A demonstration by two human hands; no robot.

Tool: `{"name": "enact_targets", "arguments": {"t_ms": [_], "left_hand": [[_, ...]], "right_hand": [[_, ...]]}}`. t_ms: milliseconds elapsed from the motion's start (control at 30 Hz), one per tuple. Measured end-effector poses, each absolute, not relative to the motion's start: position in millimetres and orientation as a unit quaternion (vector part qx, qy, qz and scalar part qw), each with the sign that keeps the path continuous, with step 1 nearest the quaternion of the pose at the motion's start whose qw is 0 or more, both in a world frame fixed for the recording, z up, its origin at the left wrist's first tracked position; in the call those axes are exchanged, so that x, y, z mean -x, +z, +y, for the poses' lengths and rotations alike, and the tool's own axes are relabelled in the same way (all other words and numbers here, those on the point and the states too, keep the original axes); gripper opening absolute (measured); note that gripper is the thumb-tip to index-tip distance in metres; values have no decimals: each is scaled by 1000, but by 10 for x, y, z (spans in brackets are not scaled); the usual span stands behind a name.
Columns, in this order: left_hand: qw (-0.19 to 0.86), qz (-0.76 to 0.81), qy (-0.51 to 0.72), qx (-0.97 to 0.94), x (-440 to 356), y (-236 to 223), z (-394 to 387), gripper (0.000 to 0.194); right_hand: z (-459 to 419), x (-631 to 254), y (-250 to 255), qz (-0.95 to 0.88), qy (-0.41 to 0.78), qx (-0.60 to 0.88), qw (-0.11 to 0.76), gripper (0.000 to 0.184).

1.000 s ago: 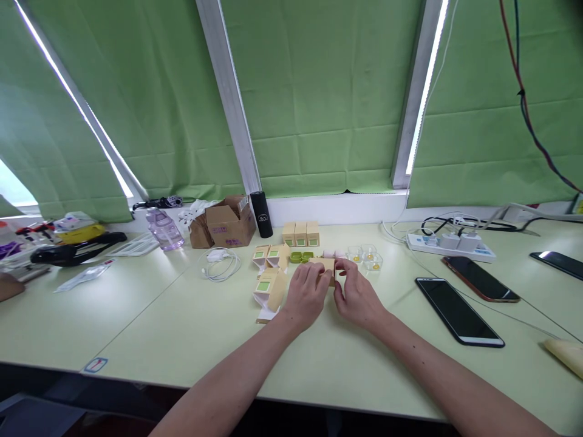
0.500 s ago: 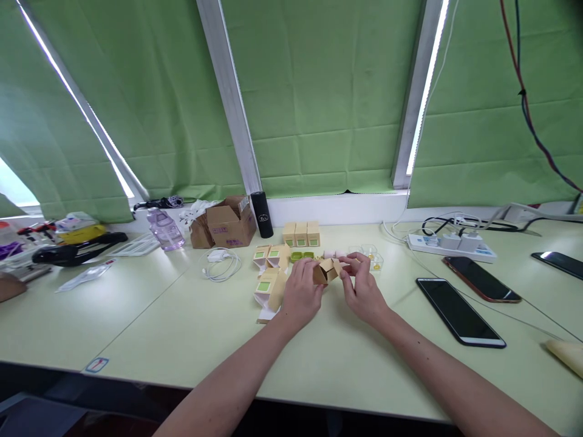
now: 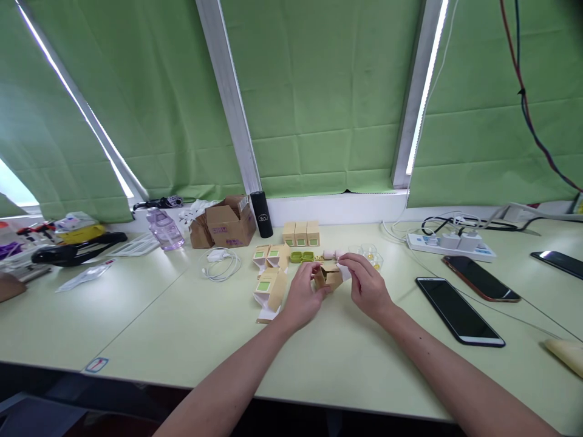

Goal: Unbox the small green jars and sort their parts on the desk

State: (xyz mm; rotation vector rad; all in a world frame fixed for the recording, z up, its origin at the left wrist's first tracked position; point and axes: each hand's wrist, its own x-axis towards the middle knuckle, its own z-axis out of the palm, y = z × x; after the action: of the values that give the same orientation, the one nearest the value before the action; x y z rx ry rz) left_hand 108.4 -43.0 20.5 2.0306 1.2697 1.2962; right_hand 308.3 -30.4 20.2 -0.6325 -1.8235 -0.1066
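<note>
A small tan cardboard box (image 3: 331, 279) is held above the table between my two hands, its top open. My left hand (image 3: 304, 295) grips its left side, thumb along the near face. At the right, my right hand (image 3: 368, 286) pinches a white-sided flap of the box between thumb and fingertips. Left of my hands lie several unfolded tan boxes with green labels (image 3: 269, 285). Behind them three closed tan boxes (image 3: 301, 233) stand in a row. Small green containers (image 3: 302, 257), pinkish-white pieces (image 3: 331, 255) and a clear plastic tray (image 3: 371, 255) sit just beyond my hands.
A brown carton (image 3: 231, 223), a black cylinder (image 3: 262, 215) and a purple bottle (image 3: 165, 229) stand at the back left. A white cable (image 3: 221, 265) is coiled before them. To the right are a power strip (image 3: 450, 246) and several phones, the nearest a black-screened phone (image 3: 460, 312).
My right hand has shifted slightly right and down, drawing a flap outward so its white inner side shows. The box has turned and its opening is more visible. My left hand keeps its hold.
</note>
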Motion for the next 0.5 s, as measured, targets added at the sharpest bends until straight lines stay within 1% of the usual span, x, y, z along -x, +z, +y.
{"name": "enact_targets", "arguments": {"t_ms": [100, 233, 433, 500], "left_hand": [[232, 465, 469, -714, -1070, 190, -407, 50], [243, 472, 469, -706, -1049, 171, -389, 56], [210, 443, 458, -741, -1020, 151, -380, 41], [207, 440, 454, -747, -1015, 141, -376, 40]], "right_hand": [[-220, -3135, 147, -771, -35, 300, 561, 47], [-152, -3173, 110, -769, -14, 340, 541, 42], [-170, -3135, 77, -780, -45, 365, 505, 35], [-178, -3119, 62, -784, -50, 369, 497, 34]]}}
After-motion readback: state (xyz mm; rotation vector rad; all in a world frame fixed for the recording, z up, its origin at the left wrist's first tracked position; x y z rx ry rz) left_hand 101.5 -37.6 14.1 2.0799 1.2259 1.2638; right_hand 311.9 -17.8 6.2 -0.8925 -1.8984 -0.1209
